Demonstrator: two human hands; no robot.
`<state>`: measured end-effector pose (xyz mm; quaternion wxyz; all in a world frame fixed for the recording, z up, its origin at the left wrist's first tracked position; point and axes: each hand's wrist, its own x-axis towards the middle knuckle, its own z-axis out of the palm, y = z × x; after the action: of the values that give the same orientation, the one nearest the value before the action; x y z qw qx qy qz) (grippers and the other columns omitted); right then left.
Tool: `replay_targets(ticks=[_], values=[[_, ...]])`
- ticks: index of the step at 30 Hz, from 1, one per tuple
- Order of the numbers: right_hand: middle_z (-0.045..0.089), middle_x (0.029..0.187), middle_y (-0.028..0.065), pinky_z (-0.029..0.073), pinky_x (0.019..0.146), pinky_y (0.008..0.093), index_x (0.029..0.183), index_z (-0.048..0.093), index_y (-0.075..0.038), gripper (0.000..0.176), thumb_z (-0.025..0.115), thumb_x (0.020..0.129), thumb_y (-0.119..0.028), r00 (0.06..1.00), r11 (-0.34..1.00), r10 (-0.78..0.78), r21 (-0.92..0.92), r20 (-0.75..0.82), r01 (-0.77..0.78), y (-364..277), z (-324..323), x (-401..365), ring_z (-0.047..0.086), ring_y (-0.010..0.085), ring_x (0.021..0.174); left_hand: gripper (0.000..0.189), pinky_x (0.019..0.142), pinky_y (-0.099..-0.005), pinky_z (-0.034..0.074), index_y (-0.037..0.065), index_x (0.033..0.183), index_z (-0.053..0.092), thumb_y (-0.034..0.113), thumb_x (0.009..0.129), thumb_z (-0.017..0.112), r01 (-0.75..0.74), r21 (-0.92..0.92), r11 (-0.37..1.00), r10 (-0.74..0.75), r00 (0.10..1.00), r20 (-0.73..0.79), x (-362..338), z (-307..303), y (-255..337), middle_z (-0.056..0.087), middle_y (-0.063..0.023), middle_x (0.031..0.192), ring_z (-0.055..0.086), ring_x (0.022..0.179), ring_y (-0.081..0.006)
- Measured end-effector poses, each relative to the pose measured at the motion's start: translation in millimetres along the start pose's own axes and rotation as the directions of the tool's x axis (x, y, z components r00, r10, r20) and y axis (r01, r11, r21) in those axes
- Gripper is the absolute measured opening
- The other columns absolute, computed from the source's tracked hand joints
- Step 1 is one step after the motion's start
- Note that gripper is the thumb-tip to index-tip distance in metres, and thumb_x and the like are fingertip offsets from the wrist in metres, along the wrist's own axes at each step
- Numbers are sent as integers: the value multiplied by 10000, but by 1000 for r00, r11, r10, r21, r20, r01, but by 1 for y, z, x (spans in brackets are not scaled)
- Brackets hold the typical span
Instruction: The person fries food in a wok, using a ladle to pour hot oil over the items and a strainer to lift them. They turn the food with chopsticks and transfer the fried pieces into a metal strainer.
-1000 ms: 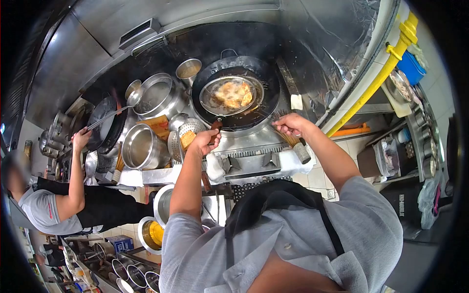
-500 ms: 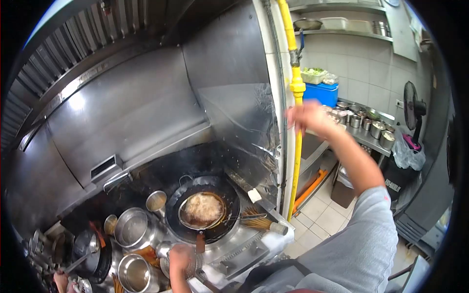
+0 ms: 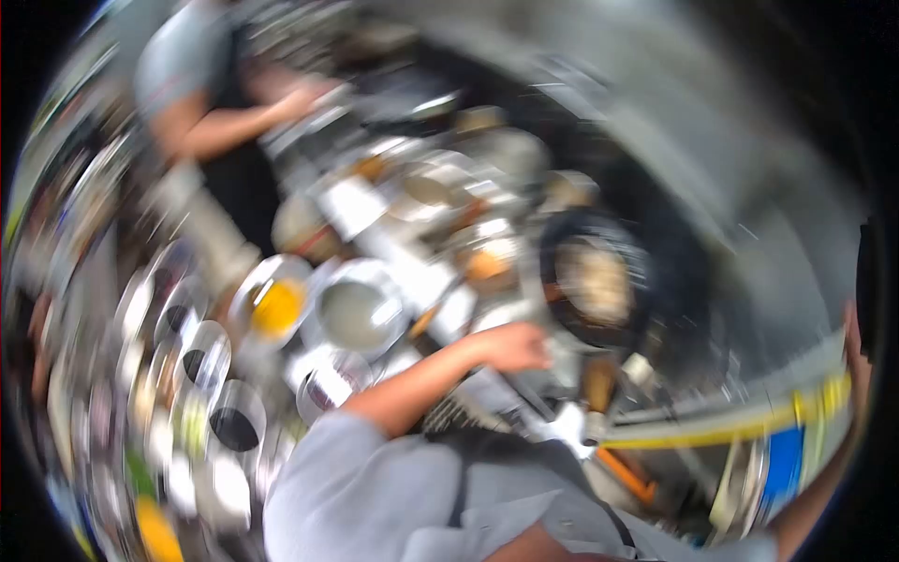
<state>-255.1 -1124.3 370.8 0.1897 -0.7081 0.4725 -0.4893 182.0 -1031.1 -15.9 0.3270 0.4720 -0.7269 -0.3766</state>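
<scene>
Motion smears most of the view. My left hand (image 3: 515,347), fingers curled closed, is beside the near-left rim of a black wok (image 3: 585,335); whatever it grips is hidden or too blurred. Pale food (image 3: 599,281) sits in the wok. Close by lies a bamboo brush (image 3: 597,382). My right hand (image 3: 856,342) is only partly visible at the far right edge, on a raised arm, beside a dark upright shape (image 3: 867,290). Its fingers are too cut off and blurred to read.
Metal pots (image 3: 426,192) stand left of the wok. A bowl of yellow contents (image 3: 277,305), a pan of cloudy liquid (image 3: 356,314) and several containers (image 3: 234,426) fill the left. Another person (image 3: 220,131) works at upper left. A yellow pipe (image 3: 712,433) crosses at right.
The view has swung sharply left, bringing the other person and the containers in. My right hand has gone from beside the yellow pipe to the far right edge. My left hand stays near the wok.
</scene>
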Motion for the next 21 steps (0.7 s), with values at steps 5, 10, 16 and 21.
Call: replay_targets(ticks=[5,10,16,21], values=[[630,683,62,474,567,219,1122,590,32,428,675,702,48,64,988,130,-135,989,81,22,173,-141,582,101,575,302,595,-298,506,-17,942,605,249,814,665,340,-454,824,-475,851,-225,-148,36,10,641,-85,832,601,648,-157],[605,670,57,434,468,233,1149,553,70,408,667,770,-27,-132,977,208,-212,969,-12,77,262,-215,535,91,529,302,581,-262,502,-10,1039,579,183,823,664,480,-548,685,-718,319,-618,-329,105,81,636,-76,834,607,640,-126],[635,717,87,455,501,268,1158,547,81,427,682,785,-76,-287,955,195,-115,938,273,83,301,-275,558,118,533,209,732,-381,510,52,866,703,210,754,624,645,-748,158,-451,-626,-636,-534,199,143,675,-167,836,657,796,-309],[629,706,92,463,516,281,1155,555,68,429,695,787,-101,-341,957,196,-103,919,271,63,339,-290,578,131,559,216,753,-441,512,56,832,700,187,820,529,574,-794,-201,-122,-819,-561,-626,204,99,668,-198,862,649,847,-357]])
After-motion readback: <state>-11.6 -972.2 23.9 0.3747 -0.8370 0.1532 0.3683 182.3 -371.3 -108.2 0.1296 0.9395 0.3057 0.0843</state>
